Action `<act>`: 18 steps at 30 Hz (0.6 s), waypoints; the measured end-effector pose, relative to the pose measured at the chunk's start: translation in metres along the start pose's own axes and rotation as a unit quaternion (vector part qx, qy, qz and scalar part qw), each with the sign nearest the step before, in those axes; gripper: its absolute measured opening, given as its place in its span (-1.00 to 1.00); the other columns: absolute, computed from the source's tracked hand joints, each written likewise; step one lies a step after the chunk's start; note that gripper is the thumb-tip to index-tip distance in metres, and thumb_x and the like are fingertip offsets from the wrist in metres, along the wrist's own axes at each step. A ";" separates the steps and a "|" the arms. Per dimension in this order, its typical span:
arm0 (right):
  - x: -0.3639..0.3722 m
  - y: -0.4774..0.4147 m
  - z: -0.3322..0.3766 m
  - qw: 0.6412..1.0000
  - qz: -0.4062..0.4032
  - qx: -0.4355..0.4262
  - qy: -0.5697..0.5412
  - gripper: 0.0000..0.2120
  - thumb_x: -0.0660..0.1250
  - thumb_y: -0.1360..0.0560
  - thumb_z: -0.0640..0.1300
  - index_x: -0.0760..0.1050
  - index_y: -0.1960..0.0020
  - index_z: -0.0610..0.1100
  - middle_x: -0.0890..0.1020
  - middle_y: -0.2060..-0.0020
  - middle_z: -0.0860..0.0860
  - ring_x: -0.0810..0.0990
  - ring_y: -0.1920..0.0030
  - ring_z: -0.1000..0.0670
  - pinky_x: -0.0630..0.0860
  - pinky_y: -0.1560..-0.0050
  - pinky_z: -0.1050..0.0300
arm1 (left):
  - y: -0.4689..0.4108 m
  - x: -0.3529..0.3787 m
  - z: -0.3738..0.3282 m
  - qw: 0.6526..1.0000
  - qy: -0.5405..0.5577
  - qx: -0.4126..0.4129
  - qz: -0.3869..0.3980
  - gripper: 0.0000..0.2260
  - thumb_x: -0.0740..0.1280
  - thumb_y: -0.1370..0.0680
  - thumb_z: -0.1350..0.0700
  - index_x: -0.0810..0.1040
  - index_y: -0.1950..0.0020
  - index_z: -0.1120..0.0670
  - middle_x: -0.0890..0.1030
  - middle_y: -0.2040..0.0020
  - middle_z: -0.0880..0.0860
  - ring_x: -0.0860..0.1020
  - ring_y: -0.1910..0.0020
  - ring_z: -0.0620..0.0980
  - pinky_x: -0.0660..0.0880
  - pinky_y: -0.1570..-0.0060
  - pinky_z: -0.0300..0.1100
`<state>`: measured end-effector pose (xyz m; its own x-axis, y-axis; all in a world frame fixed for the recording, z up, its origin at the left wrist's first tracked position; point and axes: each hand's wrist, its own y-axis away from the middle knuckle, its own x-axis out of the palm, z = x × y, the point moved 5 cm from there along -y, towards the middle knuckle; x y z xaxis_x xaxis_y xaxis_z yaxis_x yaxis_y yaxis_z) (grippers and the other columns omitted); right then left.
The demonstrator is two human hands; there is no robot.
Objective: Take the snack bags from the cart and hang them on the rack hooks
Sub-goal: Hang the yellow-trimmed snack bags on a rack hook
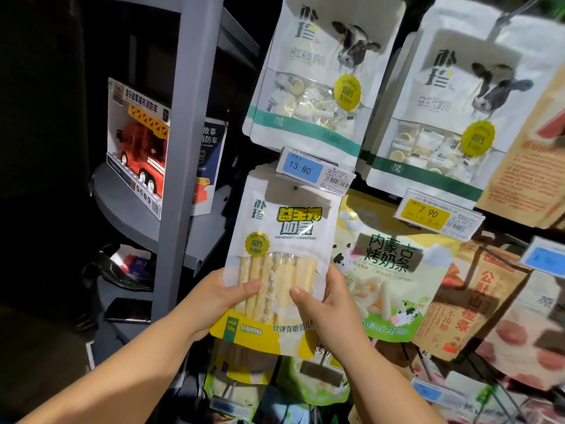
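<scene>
my left hand (pixel 220 304) and right hand (pixel 324 310) pinch the milk-stick bag (pixel 276 255) by its lower sides, thumbs in front, its top up under the blue price tag (pixel 302 169) above my fingers, so i judge the next move is threading its hole onto the hook, hidden behind that tag.

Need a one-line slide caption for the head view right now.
Left hand and right hand hold a milk-stick bag up to the 13.80 price tag, among hung snack bags.
</scene>
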<state>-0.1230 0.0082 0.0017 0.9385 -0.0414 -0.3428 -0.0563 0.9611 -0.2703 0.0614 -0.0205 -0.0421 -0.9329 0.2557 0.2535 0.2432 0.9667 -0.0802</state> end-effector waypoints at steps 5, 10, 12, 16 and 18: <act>0.002 -0.012 -0.008 1.000 -0.014 0.013 0.020 -0.55 0.42 -0.34 0.10 0.41 -0.20 0.22 0.61 -0.16 0.18 0.57 -0.20 0.11 0.49 -0.26 -0.14 | -0.013 -0.003 -0.001 1.000 -0.014 -0.012 -0.008 -0.58 0.57 -0.32 -0.03 0.62 -0.11 0.09 0.69 -0.02 0.13 0.67 0.00 0.12 0.56 -0.08 0.06; 0.005 -0.025 -0.016 0.997 -0.038 0.042 0.061 -0.73 0.43 -0.47 -0.09 0.38 -0.06 0.09 0.63 -0.02 0.08 0.62 -0.06 0.05 0.56 -0.13 -0.09 | -0.030 -0.009 0.008 0.998 -0.027 -0.036 -0.054 -0.75 0.44 -0.45 0.10 0.64 -0.11 0.10 0.71 0.03 0.12 0.68 0.03 0.13 0.56 -0.10 0.15; 0.005 -0.030 -0.017 0.994 -0.049 0.055 0.081 -0.75 0.41 -0.50 -0.13 0.36 -0.04 0.03 0.62 0.01 0.06 0.61 -0.01 0.06 0.58 -0.06 -0.01 | -0.037 -0.010 0.011 0.997 -0.033 -0.037 -0.065 -0.77 0.45 -0.46 0.11 0.64 -0.10 0.09 0.71 0.04 0.11 0.68 0.04 0.12 0.56 -0.10 0.15; 0.007 -0.038 -0.017 0.986 -0.060 0.070 0.139 -0.71 0.39 -0.52 -0.07 0.33 -0.08 -0.16 0.53 0.17 0.00 0.51 0.20 0.05 0.45 0.24 0.17 | -0.049 -0.013 0.014 0.995 -0.050 -0.030 -0.076 -0.77 0.47 -0.45 0.08 0.64 -0.09 0.05 0.71 0.04 0.05 0.68 0.03 0.06 0.56 -0.10 0.09; 0.008 -0.040 -0.019 0.982 -0.069 0.078 0.160 -0.71 0.38 -0.53 -0.06 0.31 -0.03 -0.18 0.45 0.26 0.05 0.45 0.26 0.06 0.34 0.35 0.22 | -0.052 -0.015 0.016 0.994 -0.062 -0.030 -0.089 -0.76 0.48 -0.45 0.06 0.64 -0.09 0.04 0.71 0.05 0.02 0.68 0.03 0.03 0.58 -0.07 0.02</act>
<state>-0.1195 -0.0361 -0.0068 0.7766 -0.2332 -0.5852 0.1391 0.9695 -0.2018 0.0587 -0.0753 -0.0568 -0.9870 0.0816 0.1381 0.0841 0.9964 0.0130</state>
